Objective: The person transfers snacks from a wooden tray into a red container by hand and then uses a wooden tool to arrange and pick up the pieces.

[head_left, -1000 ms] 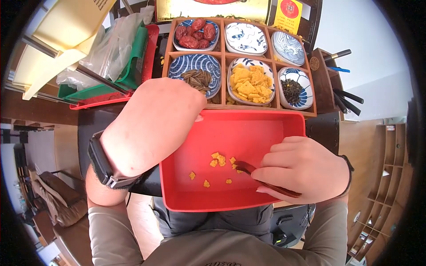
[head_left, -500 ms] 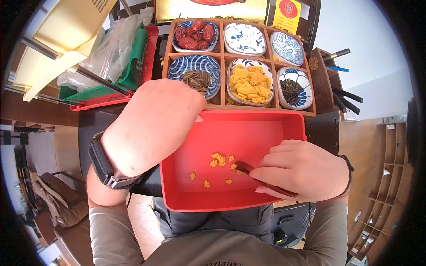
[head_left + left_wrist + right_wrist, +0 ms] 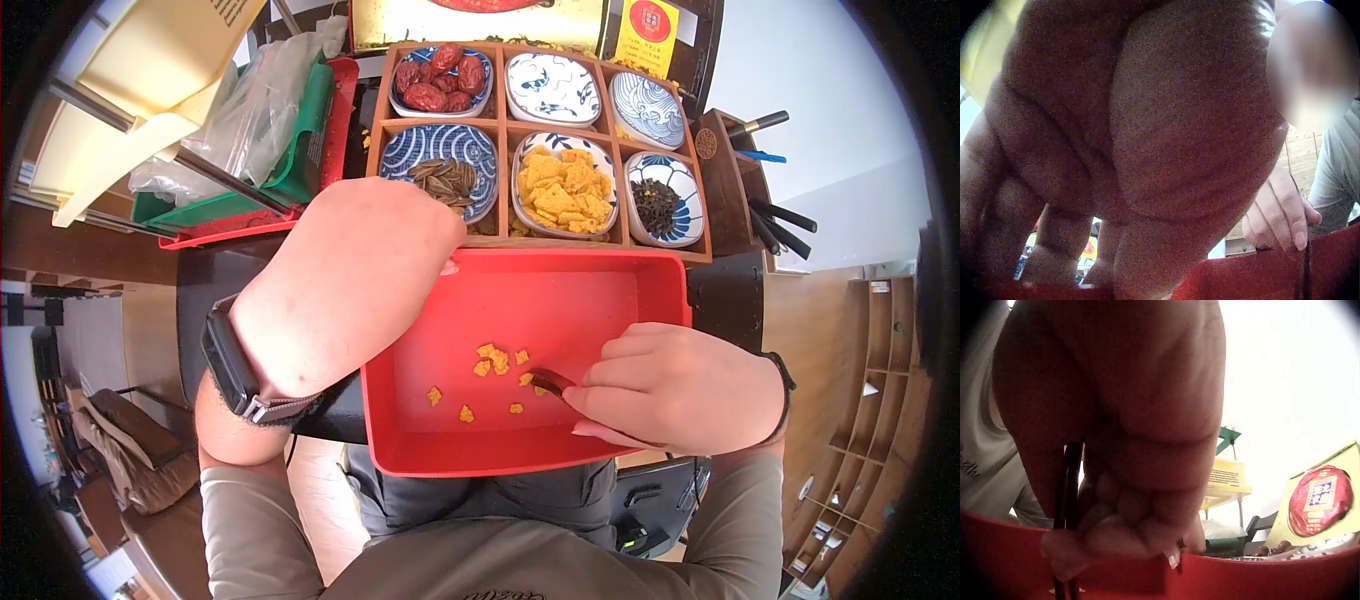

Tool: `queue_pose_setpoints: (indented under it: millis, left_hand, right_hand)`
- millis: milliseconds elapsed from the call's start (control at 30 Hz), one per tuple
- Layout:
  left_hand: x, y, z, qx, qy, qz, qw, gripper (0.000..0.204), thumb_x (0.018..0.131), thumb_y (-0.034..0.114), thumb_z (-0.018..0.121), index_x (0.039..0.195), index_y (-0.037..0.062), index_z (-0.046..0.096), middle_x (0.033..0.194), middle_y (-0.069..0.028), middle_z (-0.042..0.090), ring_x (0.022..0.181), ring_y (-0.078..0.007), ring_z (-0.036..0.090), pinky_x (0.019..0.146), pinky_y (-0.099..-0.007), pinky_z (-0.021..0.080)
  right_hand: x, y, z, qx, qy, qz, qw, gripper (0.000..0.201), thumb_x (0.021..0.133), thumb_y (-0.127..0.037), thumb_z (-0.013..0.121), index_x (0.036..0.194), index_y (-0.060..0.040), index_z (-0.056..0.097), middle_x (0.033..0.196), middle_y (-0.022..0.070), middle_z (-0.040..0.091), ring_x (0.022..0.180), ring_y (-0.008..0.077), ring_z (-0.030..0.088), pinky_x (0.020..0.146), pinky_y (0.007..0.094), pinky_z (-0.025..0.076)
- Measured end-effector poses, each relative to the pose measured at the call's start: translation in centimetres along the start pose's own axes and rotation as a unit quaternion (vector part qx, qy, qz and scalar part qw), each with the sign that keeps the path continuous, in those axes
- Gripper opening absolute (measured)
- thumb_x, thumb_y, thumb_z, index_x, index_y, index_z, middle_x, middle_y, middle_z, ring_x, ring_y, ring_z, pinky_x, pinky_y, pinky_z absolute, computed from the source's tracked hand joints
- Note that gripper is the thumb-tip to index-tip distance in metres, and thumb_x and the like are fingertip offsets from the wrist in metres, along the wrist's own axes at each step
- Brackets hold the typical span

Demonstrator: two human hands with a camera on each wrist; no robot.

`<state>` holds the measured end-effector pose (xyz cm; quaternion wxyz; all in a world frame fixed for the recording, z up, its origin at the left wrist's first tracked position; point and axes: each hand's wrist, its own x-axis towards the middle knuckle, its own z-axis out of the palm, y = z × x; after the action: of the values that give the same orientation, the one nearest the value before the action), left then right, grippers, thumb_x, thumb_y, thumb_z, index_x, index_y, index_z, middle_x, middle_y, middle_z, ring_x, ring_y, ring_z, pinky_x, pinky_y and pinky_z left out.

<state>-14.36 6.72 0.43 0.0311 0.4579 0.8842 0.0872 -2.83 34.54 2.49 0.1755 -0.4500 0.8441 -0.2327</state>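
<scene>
A red tray [image 3: 470,440] holds several small yellow pieces [image 3: 491,357] scattered on its floor. My left hand [image 3: 350,285] grips its far left rim, a digit tip showing at the edge; most of its fingers are hidden in the head view. In the left wrist view, the left palm [image 3: 1129,125] faces the camera, with fingers reaching down behind the red wall. Dark wooden tweezers [image 3: 552,380] are pinched in my right hand [image 3: 685,388], their tip beside one yellow piece [image 3: 526,379]. The right wrist view shows the two tweezer arms [image 3: 1070,487] between thumb and fingers.
Behind the tray stands a divided wooden box [image 3: 508,90] with dishes of red dates [image 3: 425,96], seeds [image 3: 445,182], yellow chunks [image 3: 565,190] and dark leaves [image 3: 655,205]. A green basket [image 3: 300,160] sits left; a pen holder [image 3: 728,170] stands right.
My right hand has shifted slightly right, and less of the tweezers shows beneath it. One small yellow piece near the tip has moved slightly left and away. The left hand stays at the rim.
</scene>
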Motion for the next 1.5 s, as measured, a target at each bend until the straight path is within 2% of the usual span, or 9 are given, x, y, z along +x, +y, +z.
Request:
queue_pose_setpoints:
  millis: [100, 200, 300, 500, 767, 900, 1200, 1300, 1500]
  left_hand:
    - [0.1, 0.1, 0.0, 0.001, -0.007, -0.005, 1.0, 0.01, 0.089, 0.013, 0.073, 0.092, 0.0031, 0.074, 0.084, -0.0197, 0.072, 0.088, -0.0435, 0.072, 0.078, -0.0536, 0.058]
    - [0.0, 0.1, -0.1, -0.005, -0.004, -0.004, 1.0, 0.01, 0.089, 0.012, 0.073, 0.092, 0.003, 0.074, 0.084, -0.0197, 0.072, 0.088, -0.0436, 0.072, 0.078, -0.0537, 0.058]
    - [-0.1, 0.0, 0.0, -0.011, 0.005, -0.003, 1.0, 0.01, 0.088, 0.012, 0.073, 0.092, 0.0029, 0.074, 0.084, -0.0197, 0.071, 0.088, -0.0437, 0.072, 0.078, -0.0538, 0.057]
    - [-0.1, 0.0, 0.2, 0.0, 0.007, -0.001, 1.0, 0.009, 0.088, 0.012, 0.072, 0.092, 0.0036, 0.074, 0.083, -0.0195, 0.071, 0.087, -0.0434, 0.072, 0.077, -0.0537, 0.057]
    - [0.0, 0.0, 0.2, -0.005, 0.012, 0.0, 1.0, 0.008, 0.088, 0.012, 0.072, 0.09, 0.0047, 0.075, 0.081, -0.0187, 0.071, 0.085, -0.043, 0.072, 0.076, -0.0537, 0.058]
    - [0.0, 0.0, 0.0, -0.003, 0.007, 0.002, 1.0, 0.007, 0.088, 0.011, 0.072, 0.089, 0.0047, 0.074, 0.082, -0.019, 0.071, 0.086, -0.0427, 0.073, 0.076, -0.0535, 0.058]
    - [0.0, 0.0, 0.1, 0.001, 0.012, 0.002, 1.0, 0.007, 0.087, 0.01, 0.07, 0.087, 0.0043, 0.074, 0.08, -0.0195, 0.071, 0.085, -0.0432, 0.073, 0.075, -0.0542, 0.057]
    - [0.0, 0.1, 0.1, -0.001, 0.01, -0.003, 1.0, 0.007, 0.086, 0.01, 0.07, 0.087, 0.0043, 0.074, 0.079, -0.0195, 0.071, 0.084, -0.0434, 0.072, 0.074, -0.0543, 0.057]
    - [0.0, 0.1, 0.0, 0.007, 0.008, -0.002, 1.0, 0.006, 0.086, 0.009, 0.07, 0.087, 0.0044, 0.073, 0.079, -0.0193, 0.07, 0.084, -0.0432, 0.072, 0.075, -0.0541, 0.057]
  right_hand:
    - [0.2, 0.0, -0.1, -0.014, 0.016, -0.005, 1.0, 0.022, 0.097, -0.021, 0.081, 0.107, -0.0016, 0.076, 0.09, 0.0081, 0.071, 0.082, 0.026, 0.07, 0.075, 0.0381, 0.055]
    - [0.2, -0.1, -0.3, -0.023, 0.019, -0.005, 1.0, 0.022, 0.097, -0.021, 0.081, 0.108, -0.0023, 0.077, 0.091, 0.008, 0.072, 0.084, 0.0257, 0.07, 0.075, 0.038, 0.055]
    - [-0.4, -0.2, -0.5, -0.026, 0.041, -0.014, 0.999, 0.017, 0.096, -0.018, 0.072, 0.101, -0.0033, 0.065, 0.092, 0.0096, 0.066, 0.088, 0.0281, 0.068, 0.079, 0.0417, 0.055]
    - [-2.0, -0.3, -2.9, -0.052, 0.199, -0.025, 0.978, 0.034, 0.084, -0.013, 0.09, 0.109, 0.0054, 0.077, 0.091, 0.0122, 0.074, 0.077, 0.0291, 0.07, 0.069, 0.0412, 0.054]
    - [-2.8, 2.0, -3.7, -0.076, 0.356, 0.153, 0.919, 0.026, 0.082, -0.001, 0.088, 0.106, 0.0022, 0.077, 0.089, 0.0156, 0.074, 0.081, 0.0328, 0.073, 0.069, 0.0364, 0.056]
    - [-2.2, 3.2, -4.1, -0.063, 0.34, 0.193, 0.918, 0.022, 0.089, 0.003, 0.084, 0.11, 0.0037, 0.076, 0.093, 0.0165, 0.074, 0.082, 0.0309, 0.075, 0.072, 0.036, 0.059]
    - [-1.8, 2.8, -4.1, -0.089, 0.371, 0.2, 0.903, 0.021, 0.088, 0.002, 0.083, 0.108, 0.0022, 0.078, 0.093, 0.0155, 0.077, 0.082, 0.0288, 0.076, 0.072, 0.0339, 0.058]
    - [-1.6, 1.9, -4.0, -0.073, 0.397, 0.186, 0.896, 0.021, 0.085, 0.001, 0.084, 0.105, 0.002, 0.079, 0.089, 0.0151, 0.077, 0.079, 0.0281, 0.076, 0.071, 0.0335, 0.057]
    - [-1.5, 0.1, -3.4, 0.012, 0.343, 0.118, 0.932, 0.022, 0.079, -0.003, 0.087, 0.1, -0.001, 0.081, 0.083, 0.0131, 0.074, 0.073, 0.03, 0.072, 0.066, 0.0365, 0.054]
